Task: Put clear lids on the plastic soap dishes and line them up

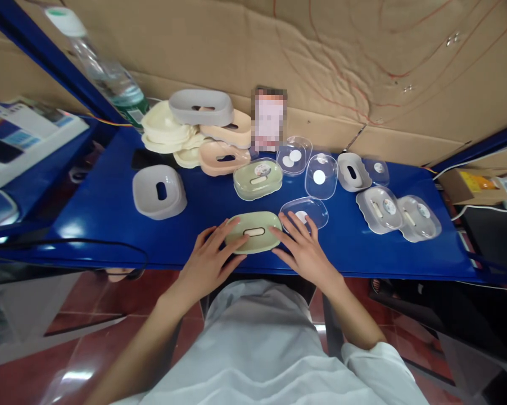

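A pale green soap dish (254, 232) with a slot in its top lies near the front edge of the blue table (110, 225). My left hand (211, 256) holds its left end, fingers curled around the rim. My right hand (302, 247) touches its right end with fingers spread, lying partly over a clear plastic lid (310, 209). A second green soap dish (257, 178) with a clear lid and label sits just behind.
A grey dish (159, 192) stands at the left; cream, peach and grey dishes (194, 132) are stacked at the back. Clear lids (321, 175) and lidded grey dishes (399, 212) lie to the right. A water bottle (105, 70) leans back left. Cardboard lines the wall.
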Demonstrator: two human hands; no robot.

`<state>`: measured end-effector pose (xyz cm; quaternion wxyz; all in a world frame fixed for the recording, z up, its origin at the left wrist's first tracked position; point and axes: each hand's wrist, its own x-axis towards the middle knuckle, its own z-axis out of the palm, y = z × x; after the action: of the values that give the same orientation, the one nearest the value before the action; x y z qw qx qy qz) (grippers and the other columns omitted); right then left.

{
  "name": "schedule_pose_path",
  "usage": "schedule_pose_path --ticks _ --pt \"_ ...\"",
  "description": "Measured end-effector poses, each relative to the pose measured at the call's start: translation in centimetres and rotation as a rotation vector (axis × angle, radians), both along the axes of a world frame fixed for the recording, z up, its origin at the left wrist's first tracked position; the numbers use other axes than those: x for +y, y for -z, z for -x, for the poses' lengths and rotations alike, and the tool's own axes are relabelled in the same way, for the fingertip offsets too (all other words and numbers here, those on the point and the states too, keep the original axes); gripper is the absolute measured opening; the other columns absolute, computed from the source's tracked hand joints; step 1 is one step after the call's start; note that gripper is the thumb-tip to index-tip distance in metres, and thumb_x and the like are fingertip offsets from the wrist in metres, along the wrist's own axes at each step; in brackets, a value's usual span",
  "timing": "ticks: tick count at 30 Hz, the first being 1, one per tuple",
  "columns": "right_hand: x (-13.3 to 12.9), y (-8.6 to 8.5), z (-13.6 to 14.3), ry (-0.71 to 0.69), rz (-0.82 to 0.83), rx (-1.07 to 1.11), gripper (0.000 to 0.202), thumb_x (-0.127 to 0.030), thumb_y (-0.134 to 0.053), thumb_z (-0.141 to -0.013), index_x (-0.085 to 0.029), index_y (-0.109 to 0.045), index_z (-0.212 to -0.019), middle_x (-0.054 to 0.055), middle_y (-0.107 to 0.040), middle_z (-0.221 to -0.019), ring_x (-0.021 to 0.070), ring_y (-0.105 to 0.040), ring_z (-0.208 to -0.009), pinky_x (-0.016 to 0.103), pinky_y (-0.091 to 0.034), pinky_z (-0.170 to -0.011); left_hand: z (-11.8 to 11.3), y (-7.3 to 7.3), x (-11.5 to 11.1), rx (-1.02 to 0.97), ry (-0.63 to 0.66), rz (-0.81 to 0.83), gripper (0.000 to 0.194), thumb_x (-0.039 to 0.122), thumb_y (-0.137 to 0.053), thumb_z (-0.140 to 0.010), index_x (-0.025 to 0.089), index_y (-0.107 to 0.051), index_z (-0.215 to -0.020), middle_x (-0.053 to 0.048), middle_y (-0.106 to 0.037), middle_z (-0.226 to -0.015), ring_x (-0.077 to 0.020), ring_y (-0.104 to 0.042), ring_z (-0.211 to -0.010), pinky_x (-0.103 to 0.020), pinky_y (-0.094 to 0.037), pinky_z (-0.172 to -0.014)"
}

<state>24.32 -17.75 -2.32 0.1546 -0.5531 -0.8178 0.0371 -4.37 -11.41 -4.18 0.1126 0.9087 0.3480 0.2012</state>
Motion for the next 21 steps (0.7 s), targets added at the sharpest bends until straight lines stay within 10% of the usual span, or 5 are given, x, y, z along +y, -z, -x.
schedule_pose_path --ticks 6,11,17,21 --pt "0.0 0.1 -1.4 0.1 -0.026 0.007 0.058 -0.044 -0.059 -0.109 -0.032 -0.047 -0.164 0.011 -0.045 -0.171 0.0348 -0.042 -0.159 0.064 -0.027 -0.13 0.5 0.5 -0.2 -0.039 -0.041 0.009 0.047 0.036 -0.063 -0.105 0.033 -0.058 -0.152 -0.014 -0.029 -0.178 -0.0375 -0.047 -0.155 -0.055 -0.046 -0.118" --pt "-0.6 -0.9 -3.2 0.295 -0.06 0.247 0.025 -0.038 -0.057 -0.11 -0.03 -0.076 -0.123 0.008 -0.079 -0.129 0.0312 -0.072 -0.123 0.054 -0.053 -0.111 0.0 0.0 0.1 -0.081 -0.054 0.068 0.067 0.049 -0.069 -0.1 0.026 -0.044 -0.158 -0.018 -0.054 -0.159 -0.035 -0.055 -0.144 -0.053 -0.044 -0.117" --pt "-1.0 -1.5 0.2 0.398 -0.242 1.151 0.021 -0.044 -0.056 -0.109 -0.033 -0.061 -0.125 0.002 -0.074 -0.097 0.0245 -0.08 -0.093 0.049 -0.067 -0.089 -2.0 -0.2 0.2 -0.083 -0.075 0.097 0.086 0.052 -0.074 -0.096 0.025 -0.03 -0.165 -0.018 -0.057 -0.152 -0.0363 -0.057 -0.139 -0.053 -0.041 -0.116" --pt "-0.8 -0.3 2.0 0.403 -0.156 1.154 0.044 -0.044 -0.062 -0.106 -0.036 -0.045 -0.146 -0.005 -0.065 -0.08 0.024 -0.079 -0.089 0.051 -0.065 -0.096 -2.5 0.1 -0.1 -0.097 -0.11 0.092 0.093 0.054 -0.073 -0.097 0.024 -0.022 -0.169 -0.02 -0.056 -0.151 -0.037 -0.056 -0.139 -0.053 -0.041 -0.117"
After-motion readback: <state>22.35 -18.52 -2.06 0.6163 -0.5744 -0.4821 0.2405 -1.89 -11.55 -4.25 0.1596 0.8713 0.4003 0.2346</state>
